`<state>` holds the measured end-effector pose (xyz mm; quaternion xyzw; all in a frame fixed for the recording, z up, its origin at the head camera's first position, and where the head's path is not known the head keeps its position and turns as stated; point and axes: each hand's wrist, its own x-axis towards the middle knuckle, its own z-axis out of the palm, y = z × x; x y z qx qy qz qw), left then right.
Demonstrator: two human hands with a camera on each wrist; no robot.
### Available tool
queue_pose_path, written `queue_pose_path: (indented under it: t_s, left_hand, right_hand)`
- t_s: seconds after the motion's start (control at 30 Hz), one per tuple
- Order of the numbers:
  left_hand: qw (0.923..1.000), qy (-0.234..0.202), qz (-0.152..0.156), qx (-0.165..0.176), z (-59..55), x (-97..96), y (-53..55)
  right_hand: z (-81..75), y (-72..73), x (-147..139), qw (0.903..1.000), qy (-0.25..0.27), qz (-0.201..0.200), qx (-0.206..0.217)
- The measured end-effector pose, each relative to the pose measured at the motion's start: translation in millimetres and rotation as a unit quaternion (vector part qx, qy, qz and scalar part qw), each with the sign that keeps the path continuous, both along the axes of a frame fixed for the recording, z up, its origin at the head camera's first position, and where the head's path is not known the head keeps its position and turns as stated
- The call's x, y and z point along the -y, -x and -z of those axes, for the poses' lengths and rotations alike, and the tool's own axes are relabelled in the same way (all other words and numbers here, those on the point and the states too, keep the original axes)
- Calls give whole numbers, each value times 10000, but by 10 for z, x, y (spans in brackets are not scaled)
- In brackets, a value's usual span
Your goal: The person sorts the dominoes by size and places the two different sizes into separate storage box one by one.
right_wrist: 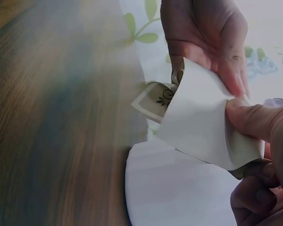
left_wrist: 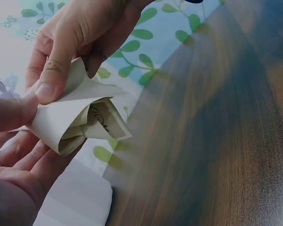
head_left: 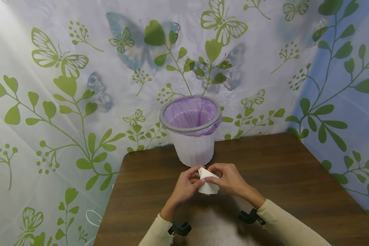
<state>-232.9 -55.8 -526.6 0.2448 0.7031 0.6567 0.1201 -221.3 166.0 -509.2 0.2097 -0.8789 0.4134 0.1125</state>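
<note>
A folded piece of white paper (head_left: 209, 187) is held between both hands in front of the bin. My left hand (head_left: 186, 184) grips its left side, thumb on top and fingers beneath. From the other side my right hand (head_left: 232, 178) pinches it, the two thumbs close together on its face. In the left wrist view the paper (left_wrist: 61, 120) curls into a loose roll with an open end, where a dark printed curl shows on an inner layer. The right wrist view shows the paper (right_wrist: 198, 117) with a plain outer face and a printed corner sticking out.
A white ribbed bin (head_left: 193, 150) with a grey rim and a purple liner bag (head_left: 184, 116) stands at the table's back edge, just beyond the hands. The dark wooden table (head_left: 283, 171) reaches out to the right. A leaf-and-butterfly patterned sheet (head_left: 117, 78) hangs behind.
</note>
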Motion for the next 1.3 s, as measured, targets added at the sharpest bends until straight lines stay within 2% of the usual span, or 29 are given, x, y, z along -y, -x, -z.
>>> queue_pose_path:
  t_s: [0.13,0.3,0.47,0.57,0.67,0.77,0.87,0.93,1.07,1.3]
  left_hand:
    - [9990,-53,-443,3,13,-5,12]
    - [9939,-244,-1072,66,25,17,41]
    - [9912,-382,-1270,-12,8,9,34]
    - [9916,-373,-1220,-200,4,-4,35]
    - [9953,-281,-919,-68,0,-4,24]
    - [9977,-224,-506,379,6,15,8]
    - [9953,-334,-160,899,12,41,5]
    - [9929,-410,-44,1120,4,50,5]
    - [9913,-607,6,1168,-31,53,5]
    - [9926,-892,-252,790,-15,44,29]
  right_hand:
    - [15,7,-3,9996,168,-175,-142]
    - [38,0,-1,9970,425,-628,-167]
    - [68,-21,49,9938,765,-798,-116]
    - [40,-52,72,9923,990,-695,-247]
    - [39,-41,45,9931,917,-560,-459]
    - [74,-2,-9,9941,730,-502,-633]
    - [84,6,-43,9931,764,-499,-742]
    - [88,12,-53,9919,871,-515,-762]
    - [88,21,-54,9902,1139,-500,-628]
    - [62,27,-49,9893,1396,-401,156]
